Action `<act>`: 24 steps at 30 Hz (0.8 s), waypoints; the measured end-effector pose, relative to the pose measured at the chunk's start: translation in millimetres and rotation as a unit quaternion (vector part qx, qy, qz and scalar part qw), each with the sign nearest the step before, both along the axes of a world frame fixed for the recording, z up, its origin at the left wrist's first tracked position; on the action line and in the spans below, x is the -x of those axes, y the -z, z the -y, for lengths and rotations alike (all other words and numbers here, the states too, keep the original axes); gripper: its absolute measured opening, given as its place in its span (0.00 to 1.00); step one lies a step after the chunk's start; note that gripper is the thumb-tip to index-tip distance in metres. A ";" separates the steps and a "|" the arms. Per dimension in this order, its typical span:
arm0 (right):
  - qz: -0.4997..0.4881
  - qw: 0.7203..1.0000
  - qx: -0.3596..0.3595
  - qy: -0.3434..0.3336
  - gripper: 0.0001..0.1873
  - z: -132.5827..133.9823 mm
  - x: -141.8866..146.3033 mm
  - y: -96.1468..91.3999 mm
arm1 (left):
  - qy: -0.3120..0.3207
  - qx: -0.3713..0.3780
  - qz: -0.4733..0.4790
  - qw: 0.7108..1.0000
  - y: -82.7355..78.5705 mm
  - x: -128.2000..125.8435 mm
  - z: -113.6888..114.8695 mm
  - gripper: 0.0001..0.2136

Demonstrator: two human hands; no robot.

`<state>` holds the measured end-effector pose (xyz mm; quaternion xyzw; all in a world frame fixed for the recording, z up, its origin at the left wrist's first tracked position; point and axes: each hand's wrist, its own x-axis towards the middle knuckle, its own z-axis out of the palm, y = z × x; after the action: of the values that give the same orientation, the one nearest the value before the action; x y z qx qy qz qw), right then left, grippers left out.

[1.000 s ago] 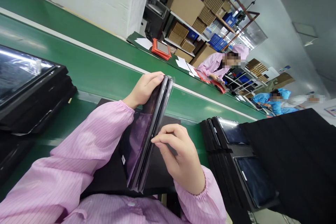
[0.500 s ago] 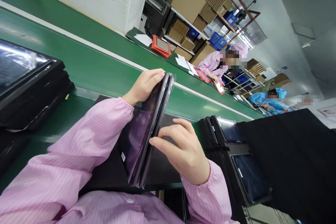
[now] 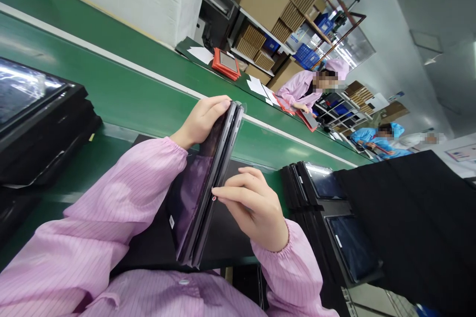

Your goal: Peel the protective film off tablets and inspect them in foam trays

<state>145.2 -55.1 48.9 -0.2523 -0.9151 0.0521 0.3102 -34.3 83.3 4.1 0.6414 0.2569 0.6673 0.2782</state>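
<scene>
Two dark tablets (image 3: 193,183), face to back, stand on edge and lean over a black mat (image 3: 219,240). The glossy screen of the nearer one faces left, with a small white label low on it. My left hand (image 3: 203,121) is closed around their upper end, thumb over the top edge. At the side edge, my right hand (image 3: 256,203) pinches with thumb and index finger. A tiny pink loop-shaped thing (image 3: 214,198) shows at these fingertips, against the tablet edge; its kind is too small to tell.
On the left rises a stack of black trays (image 3: 52,133) with a tablet on top. More tablets (image 3: 355,247) lie in black trays at the right, beside a black cloth (image 3: 416,228). Across the green conveyor (image 3: 148,84), red-orange sleeves (image 3: 226,64) and papers lie near a seated co-worker (image 3: 301,86).
My right index fingertip has moved slightly up the tablet edge and closed into a pinch, and the tiny pink loop now shows there. The left hand keeps its grip on the tablets.
</scene>
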 end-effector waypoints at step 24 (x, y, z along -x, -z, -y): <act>-0.321 0.836 0.427 0.127 0.46 28.1 35.8 57.0 | -0.007 0.027 0.028 0.999 -6.1 -2.5 7.6 0.07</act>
<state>109.4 -83.2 -8.1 -0.4424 -0.6111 0.4758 0.4521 -31.8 75.7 10.2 0.6127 0.2718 0.6797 0.2979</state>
